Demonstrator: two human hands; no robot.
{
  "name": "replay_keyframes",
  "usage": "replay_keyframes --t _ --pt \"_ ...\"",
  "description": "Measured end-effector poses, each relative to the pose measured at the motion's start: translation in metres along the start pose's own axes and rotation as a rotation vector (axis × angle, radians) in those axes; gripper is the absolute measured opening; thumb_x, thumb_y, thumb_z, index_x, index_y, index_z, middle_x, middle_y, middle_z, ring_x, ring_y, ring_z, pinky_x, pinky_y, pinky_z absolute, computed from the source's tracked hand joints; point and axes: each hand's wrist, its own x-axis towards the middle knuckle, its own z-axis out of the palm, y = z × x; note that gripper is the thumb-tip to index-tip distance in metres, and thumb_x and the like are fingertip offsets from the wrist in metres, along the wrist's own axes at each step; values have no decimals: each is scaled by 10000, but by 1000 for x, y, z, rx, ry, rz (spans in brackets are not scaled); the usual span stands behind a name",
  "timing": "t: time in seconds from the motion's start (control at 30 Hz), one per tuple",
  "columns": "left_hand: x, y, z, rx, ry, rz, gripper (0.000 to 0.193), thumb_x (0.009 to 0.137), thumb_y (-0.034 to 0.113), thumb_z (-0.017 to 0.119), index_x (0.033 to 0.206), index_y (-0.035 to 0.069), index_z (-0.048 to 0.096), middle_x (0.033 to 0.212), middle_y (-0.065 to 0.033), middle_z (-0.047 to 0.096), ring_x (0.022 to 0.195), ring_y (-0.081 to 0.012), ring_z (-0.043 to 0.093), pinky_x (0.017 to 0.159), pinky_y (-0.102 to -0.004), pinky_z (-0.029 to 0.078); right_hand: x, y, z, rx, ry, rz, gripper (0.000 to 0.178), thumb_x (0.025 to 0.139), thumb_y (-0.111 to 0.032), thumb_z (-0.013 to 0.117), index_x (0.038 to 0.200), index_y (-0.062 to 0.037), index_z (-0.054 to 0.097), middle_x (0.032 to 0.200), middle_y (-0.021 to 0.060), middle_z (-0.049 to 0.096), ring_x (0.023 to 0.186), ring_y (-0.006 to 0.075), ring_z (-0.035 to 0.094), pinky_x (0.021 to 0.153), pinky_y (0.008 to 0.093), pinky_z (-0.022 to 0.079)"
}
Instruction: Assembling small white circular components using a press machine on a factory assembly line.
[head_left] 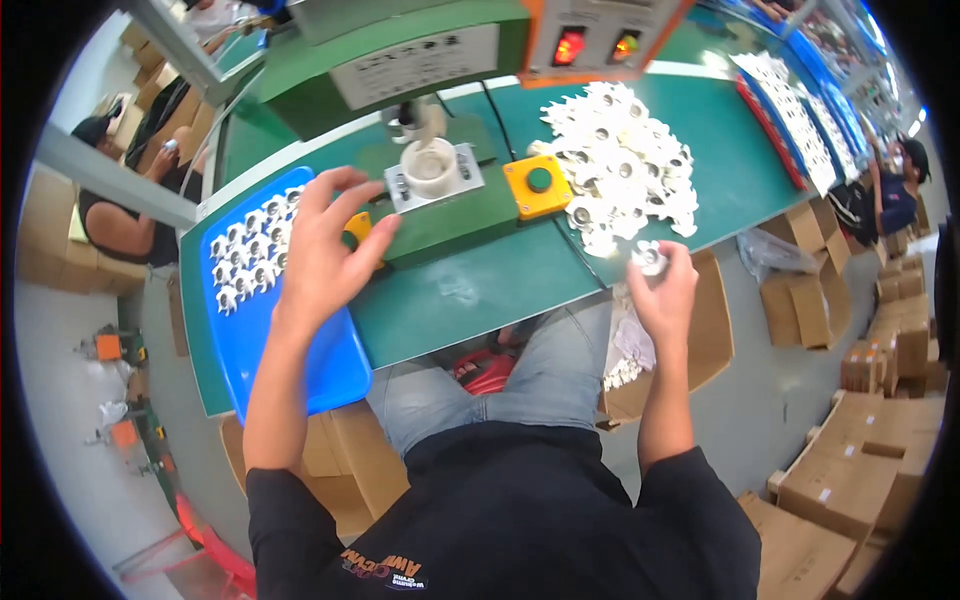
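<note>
My right hand (pixel 668 298) pinches a small white plastic part (pixel 649 257) with a round metallic-looking middle, just past the near edge of the green table (pixel 450 310). Beyond it spreads a heap of similar white parts (pixel 625 150). My left hand (pixel 325 245) holds nothing, its fingers apart. It hovers between the blue tray (pixel 335 375) and the green press (pixel 420 60), fingertips close to the metal plate of the fixture. A white round piece (pixel 430 167) sits in that fixture, under the press head. Rows of white parts (pixel 250 250) stand in the tray's far portion.
A yellow box with a green button (pixel 537 187) is right of the fixture; another is partly hidden behind my left hand. An orange control box (pixel 600 45) has lit switches. Trays of white parts (pixel 790 120) stand far right. Cardboard boxes (pixel 700 330) sit below. Other people work nearby.
</note>
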Motion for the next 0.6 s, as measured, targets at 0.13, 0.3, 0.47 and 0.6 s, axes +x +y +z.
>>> replay_keyframes --t 0.13,0.3,0.47,0.6 --pt "27 5 15 -200 97 -118 583 878 239 822 1385 42 611 1329 -137 633 1177 -281 628 941 -396 530 0 -7 -4 113 36 62 449 832 -197 818 1183 -7 613 1098 181 664 1009 331 626 891 448 499" --pt "64 16 21 -287 98 -316 481 859 268 848 1253 40 694 1244 -92 683 1035 -199 609 859 -364 508 16 -34 5 207 7 -10 461 814 -178 839 1169 1 605 1062 152 638 986 284 600 870 400 491" --pt "68 17 23 -344 229 -161 521 781 374 890 1127 10 752 1033 -161 742 962 -302 699 861 -397 563 38 -88 26 283 -83 -184 464 810 -188 846 1144 19 600 1013 183 629 957 343 625 847 415 499" --pt "50 4 28 -8 240 -113 452 810 304 860 1131 3 760 1132 -151 733 1014 -310 695 883 -407 559 64 -140 54 402 -152 -338 464 806 -216 830 1151 10 616 1065 198 660 1002 387 646 891 453 518"
